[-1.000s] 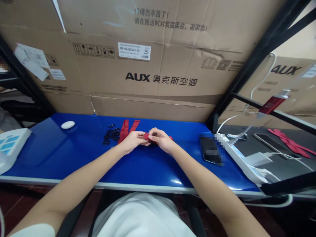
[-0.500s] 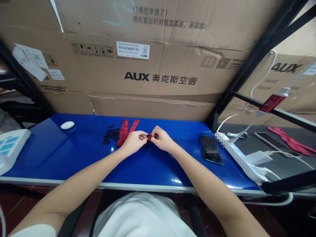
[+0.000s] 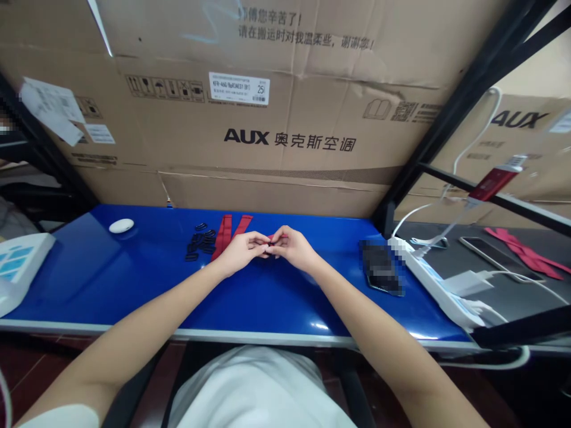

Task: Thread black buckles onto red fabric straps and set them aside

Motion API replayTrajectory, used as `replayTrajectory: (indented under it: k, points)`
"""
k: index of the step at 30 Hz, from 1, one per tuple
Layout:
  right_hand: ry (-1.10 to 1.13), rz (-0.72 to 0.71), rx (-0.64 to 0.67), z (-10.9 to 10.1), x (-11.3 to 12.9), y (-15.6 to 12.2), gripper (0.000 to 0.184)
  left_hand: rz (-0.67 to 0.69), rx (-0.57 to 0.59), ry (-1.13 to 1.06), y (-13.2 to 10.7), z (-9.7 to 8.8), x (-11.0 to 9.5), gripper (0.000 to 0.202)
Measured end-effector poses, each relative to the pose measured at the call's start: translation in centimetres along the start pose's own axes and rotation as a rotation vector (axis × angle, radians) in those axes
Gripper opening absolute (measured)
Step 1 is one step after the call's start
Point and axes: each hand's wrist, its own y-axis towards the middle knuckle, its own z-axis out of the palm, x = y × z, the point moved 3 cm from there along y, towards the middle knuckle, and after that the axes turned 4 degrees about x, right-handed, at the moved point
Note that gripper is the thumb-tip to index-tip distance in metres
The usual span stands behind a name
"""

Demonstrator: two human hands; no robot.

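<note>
My left hand (image 3: 241, 254) and my right hand (image 3: 293, 249) meet over the blue table, fingertips pinched close together. Between them is a small black buckle (image 3: 269, 242), mostly covered by the fingers. A bit of red strap (image 3: 284, 236) shows at my right fingers; the rest of it is hidden. My left fingers close on the buckle, my right ones on the strap. Just left of my left hand lie two flat red straps (image 3: 224, 232), partly behind that hand. Beside them is a loose group of several black buckles (image 3: 205, 241).
A tall cardboard box (image 3: 285, 178) stands along the back of the blue table (image 3: 134, 285). On the left are a white oval object (image 3: 121, 226) and a white device (image 3: 22, 267). To the right lie a blurred dark object (image 3: 381, 267), a white power strip (image 3: 437, 288) and cables.
My hands have drawn closer together, and my right fingers have shifted around the strap. Less of the red strap and the black buckle shows between them now.
</note>
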Motion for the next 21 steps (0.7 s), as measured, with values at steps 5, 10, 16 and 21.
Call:
replayTrajectory:
  k: [5,10,16,21]
  points:
    - [-0.202,-0.052,-0.018,-2.2,-0.5,0.2,0.020,-0.054,0.073,-0.047,-0.1,-0.6,0.2,0.038]
    - [-0.733,-0.033,-0.083,-3.9,-2.0,0.4,0.035,-0.085,0.160,0.026,-0.4,-1.3,0.0,0.034]
    - [-0.839,0.153,-0.179,-4.7,-2.9,0.7,0.012,-0.058,0.077,0.160,0.0,-2.9,-0.3,0.028]
    - [-0.740,0.124,-0.216,-5.8,-1.9,0.1,0.007,-0.052,-0.197,0.410,0.5,-5.1,0.3,0.018]
